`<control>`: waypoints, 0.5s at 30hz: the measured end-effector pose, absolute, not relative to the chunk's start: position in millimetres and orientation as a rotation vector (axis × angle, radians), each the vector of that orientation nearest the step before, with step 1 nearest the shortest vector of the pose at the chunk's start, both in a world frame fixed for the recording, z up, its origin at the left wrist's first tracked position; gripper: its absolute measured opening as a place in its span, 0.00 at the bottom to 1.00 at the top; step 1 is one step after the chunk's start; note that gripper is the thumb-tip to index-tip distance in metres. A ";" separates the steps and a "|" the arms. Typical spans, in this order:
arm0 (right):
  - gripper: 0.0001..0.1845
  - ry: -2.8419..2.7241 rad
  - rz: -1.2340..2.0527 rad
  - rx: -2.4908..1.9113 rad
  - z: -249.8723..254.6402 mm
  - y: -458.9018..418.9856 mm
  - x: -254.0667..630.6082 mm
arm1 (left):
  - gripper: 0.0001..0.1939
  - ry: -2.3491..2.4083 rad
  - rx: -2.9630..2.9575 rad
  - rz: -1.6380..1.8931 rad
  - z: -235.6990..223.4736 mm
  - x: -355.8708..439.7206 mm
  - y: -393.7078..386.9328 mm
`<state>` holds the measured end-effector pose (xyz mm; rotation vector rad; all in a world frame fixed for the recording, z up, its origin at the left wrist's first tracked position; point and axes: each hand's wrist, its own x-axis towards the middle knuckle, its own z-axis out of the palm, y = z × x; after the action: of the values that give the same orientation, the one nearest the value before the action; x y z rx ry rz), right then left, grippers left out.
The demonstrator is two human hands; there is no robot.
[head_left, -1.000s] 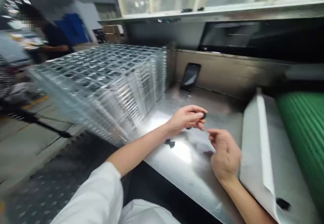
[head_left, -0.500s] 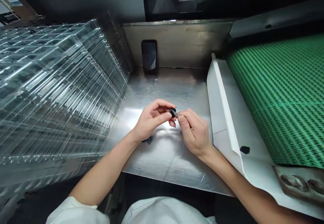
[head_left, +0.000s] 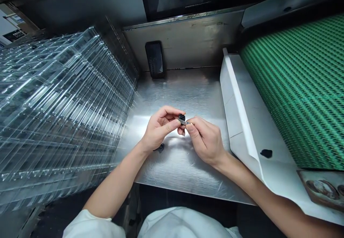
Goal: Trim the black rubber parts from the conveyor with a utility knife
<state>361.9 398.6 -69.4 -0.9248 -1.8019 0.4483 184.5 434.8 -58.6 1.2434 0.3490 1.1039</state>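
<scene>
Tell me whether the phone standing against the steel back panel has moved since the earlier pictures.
No: the phone has not moved; it is at the same spot along the foot of the steel back panel.

Glare streaks the steel worktop [head_left: 182,94] by the left hand [head_left: 159,128]; edges bow.

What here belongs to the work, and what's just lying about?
In use: left hand holding a small black part; right hand pinching a small metal piece; another black part on the steel bench.
Nearby: clear plastic trays, a phone, a green belt.
</scene>
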 end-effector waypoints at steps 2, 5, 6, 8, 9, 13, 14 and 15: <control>0.16 -1.793 0.430 -0.953 -70.1 398.3 361.6 | 0.09 0.335 1.257 1.091 -59.2 182.7 435.7; 0.16 -1.784 0.442 -0.970 -70.9 398.2 361.6 | 0.10 0.324 1.259 1.089 -60.7 180.4 436.9; 0.15 -1.787 0.464 -0.947 -71.0 398.3 361.8 | 0.10 0.319 1.253 1.088 -61.1 180.0 437.2; 0.15 -1.789 0.508 -0.915 -71.1 398.4 362.5 | 0.10 0.312 1.245 1.083 -61.4 179.9 437.2; 0.16 -1.785 0.511 -0.928 -71.2 398.4 362.9 | 0.09 0.310 1.245 1.079 -61.3 180.1 436.9; 0.17 -1.774 0.499 -0.983 -71.8 397.9 364.3 | 0.09 0.317 1.246 1.070 -60.3 181.8 435.6; 0.17 -1.780 0.527 -0.966 -72.0 397.8 364.3 | 0.09 0.323 1.239 1.069 -60.1 182.2 435.5; 0.17 -1.783 0.560 -0.955 -72.3 397.8 364.1 | 0.09 0.330 1.231 1.067 -60.0 182.4 435.7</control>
<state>364.1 397.8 -72.3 -0.9553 -1.7831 0.5598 182.4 435.7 -60.0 1.2313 0.3303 1.0672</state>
